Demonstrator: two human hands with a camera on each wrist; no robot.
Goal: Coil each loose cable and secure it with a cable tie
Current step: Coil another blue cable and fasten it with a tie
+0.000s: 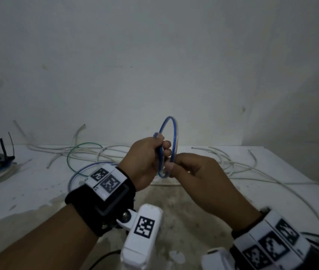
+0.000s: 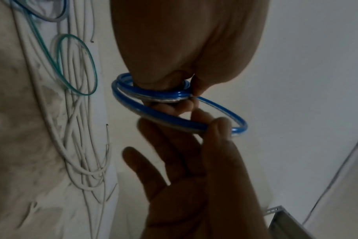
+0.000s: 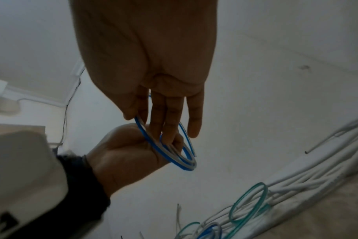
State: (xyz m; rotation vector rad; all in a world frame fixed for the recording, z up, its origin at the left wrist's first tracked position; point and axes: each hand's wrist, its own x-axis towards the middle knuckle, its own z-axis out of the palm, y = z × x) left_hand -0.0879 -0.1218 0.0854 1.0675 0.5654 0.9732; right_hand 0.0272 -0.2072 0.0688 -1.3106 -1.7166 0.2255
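Holding the blue coil (image 1: 168, 147) upright above the tabletop (image 1: 28, 191), the left hand (image 1: 145, 162) gripped its gathered turns so they could not spring apart, while the right hand (image 1: 197, 178) pinched the lower loop, probably to steady it for tying.

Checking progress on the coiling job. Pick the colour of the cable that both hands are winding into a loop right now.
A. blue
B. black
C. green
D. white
A: the left hand grips and the right hand pinches a blue cable coil held up above the table, while the green cable and white cables lie loose on the table.
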